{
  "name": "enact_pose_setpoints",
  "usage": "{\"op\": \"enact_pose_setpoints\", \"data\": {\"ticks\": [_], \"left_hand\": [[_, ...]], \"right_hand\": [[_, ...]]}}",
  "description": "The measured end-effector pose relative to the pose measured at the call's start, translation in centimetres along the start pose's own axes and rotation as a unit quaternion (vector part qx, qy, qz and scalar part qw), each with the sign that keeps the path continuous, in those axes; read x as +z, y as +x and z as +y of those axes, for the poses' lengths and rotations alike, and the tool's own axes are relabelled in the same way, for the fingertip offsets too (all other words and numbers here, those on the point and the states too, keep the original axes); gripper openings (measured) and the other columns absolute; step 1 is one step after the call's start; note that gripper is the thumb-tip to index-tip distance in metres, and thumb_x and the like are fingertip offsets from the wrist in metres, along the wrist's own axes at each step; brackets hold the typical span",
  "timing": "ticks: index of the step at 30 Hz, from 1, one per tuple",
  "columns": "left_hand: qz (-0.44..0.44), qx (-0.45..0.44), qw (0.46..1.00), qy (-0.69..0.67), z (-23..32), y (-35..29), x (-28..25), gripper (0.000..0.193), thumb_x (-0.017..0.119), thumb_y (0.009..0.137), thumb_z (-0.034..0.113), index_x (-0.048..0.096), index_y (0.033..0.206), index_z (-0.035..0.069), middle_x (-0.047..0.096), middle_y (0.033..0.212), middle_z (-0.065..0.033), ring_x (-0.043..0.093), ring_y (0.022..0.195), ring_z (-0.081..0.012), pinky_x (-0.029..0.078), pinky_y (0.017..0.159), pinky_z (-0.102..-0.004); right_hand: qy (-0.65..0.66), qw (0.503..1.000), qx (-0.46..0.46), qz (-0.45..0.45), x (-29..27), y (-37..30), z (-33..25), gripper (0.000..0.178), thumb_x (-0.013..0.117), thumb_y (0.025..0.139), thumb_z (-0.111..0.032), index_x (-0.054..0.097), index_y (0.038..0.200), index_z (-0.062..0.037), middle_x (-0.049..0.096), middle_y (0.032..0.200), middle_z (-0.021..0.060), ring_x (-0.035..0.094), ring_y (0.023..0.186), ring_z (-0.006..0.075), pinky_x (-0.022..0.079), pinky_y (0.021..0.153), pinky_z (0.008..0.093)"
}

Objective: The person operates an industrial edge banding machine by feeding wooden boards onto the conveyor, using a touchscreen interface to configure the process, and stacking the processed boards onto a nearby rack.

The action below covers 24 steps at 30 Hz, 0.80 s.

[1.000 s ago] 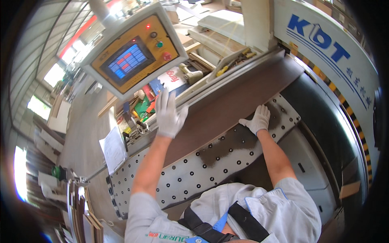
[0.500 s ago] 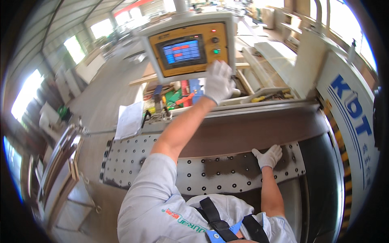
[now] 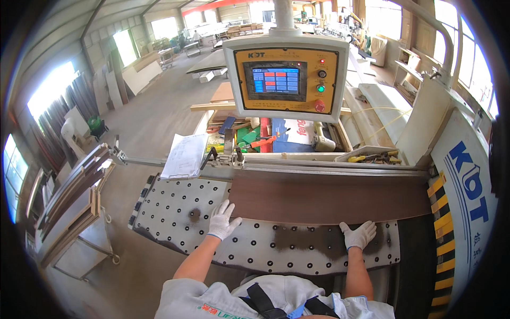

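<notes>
A long dark brown panel [image 3: 329,196] lies on the machine's table [image 3: 255,244], its far edge along a metal fence [image 3: 329,169]. My left hand [image 3: 223,220], in a white glove, rests at the panel's near left corner with the fingers spread and the thumb on its edge. My right hand [image 3: 359,235], gloved alike, lies flat at the near edge farther right, fingers stretched out. Neither hand is wrapped round anything. Beyond the fence hangs a control panel [image 3: 289,80] with a lit screen and buttons, and no hand is on it.
Paper sheets on a clipboard [image 3: 184,155] sit by the fence's left end. Behind it, a tray [image 3: 313,155] holds tools and packets. At right stands the white machine housing [image 3: 467,186] with a yellow-black striped edge [image 3: 440,212]. A cart with stacked boards [image 3: 79,207] is at left.
My left hand has come down from the control panel to the brown panel's left corner. My right hand stays at the near edge. The view has shifted, showing the whole control panel.
</notes>
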State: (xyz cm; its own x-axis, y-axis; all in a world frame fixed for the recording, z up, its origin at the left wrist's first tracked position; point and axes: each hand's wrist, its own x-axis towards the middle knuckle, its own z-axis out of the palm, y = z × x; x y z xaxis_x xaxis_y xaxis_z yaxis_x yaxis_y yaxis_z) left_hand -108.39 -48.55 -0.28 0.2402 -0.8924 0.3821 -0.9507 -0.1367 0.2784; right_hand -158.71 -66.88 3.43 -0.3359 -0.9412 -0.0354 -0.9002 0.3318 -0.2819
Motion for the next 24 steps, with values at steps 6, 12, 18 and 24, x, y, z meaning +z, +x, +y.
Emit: {"op": "enact_pose_setpoints", "data": {"ticks": [6,12,18,24], "left_hand": [[0.015,-0.035,0.999,-0.009,-0.2,-0.6,0.9,0.069,0.074,0.094,0.053,0.064,0.145,0.008,0.052,0.156,-0.0251,0.049,0.142,-0.0467,0.039,0.120,-0.0568],[0.022,-0.032,0.999,-0.034,0.3,0.1,0.5,0.068,0.073,0.094,0.052,0.063,0.146,0.008,0.052,0.155,-0.0266,0.048,0.142,-0.0469,0.037,0.121,-0.0565],[0.013,0.025,0.998,-0.060,-2.3,-0.5,0.6,0.066,0.071,0.096,0.048,0.061,0.148,0.009,0.054,0.154,-0.0236,0.048,0.145,-0.0441,0.034,0.124,-0.0558],[0.019,0.088,0.992,-0.093,-10.1,-4.8,-3.6,0.051,0.074,0.093,0.038,0.070,0.132,0.005,0.063,0.147,-0.0181,0.055,0.141,-0.0397,0.040,0.122,-0.0542]], "right_hand": [[-0.011,1.000,-0.005,0.011,0.2,-0.1,-0.1,0.143,0.081,0.071,-0.081,0.026,0.164,0.0121,0.027,0.174,0.0284,0.022,0.163,0.0419,0.016,0.134,0.0497],[0.066,0.995,-0.003,0.081,1.8,-0.6,-0.9,0.125,0.087,0.075,-0.063,0.032,0.164,0.0074,0.025,0.174,0.0288,0.020,0.163,0.0440,0.014,0.134,0.0520],[0.106,0.905,-0.403,-0.082,4.6,-13.8,-19.3,0.093,0.083,0.080,-0.053,0.057,0.146,0.0065,0.050,0.157,0.0316,0.043,0.147,0.0469,0.027,0.127,0.0556],[0.024,0.860,-0.510,0.025,12.8,-25.5,-31.7,0.100,0.073,0.088,-0.067,0.054,0.148,0.0109,0.044,0.162,0.0333,0.035,0.155,0.0498,0.020,0.131,0.0590]]}}
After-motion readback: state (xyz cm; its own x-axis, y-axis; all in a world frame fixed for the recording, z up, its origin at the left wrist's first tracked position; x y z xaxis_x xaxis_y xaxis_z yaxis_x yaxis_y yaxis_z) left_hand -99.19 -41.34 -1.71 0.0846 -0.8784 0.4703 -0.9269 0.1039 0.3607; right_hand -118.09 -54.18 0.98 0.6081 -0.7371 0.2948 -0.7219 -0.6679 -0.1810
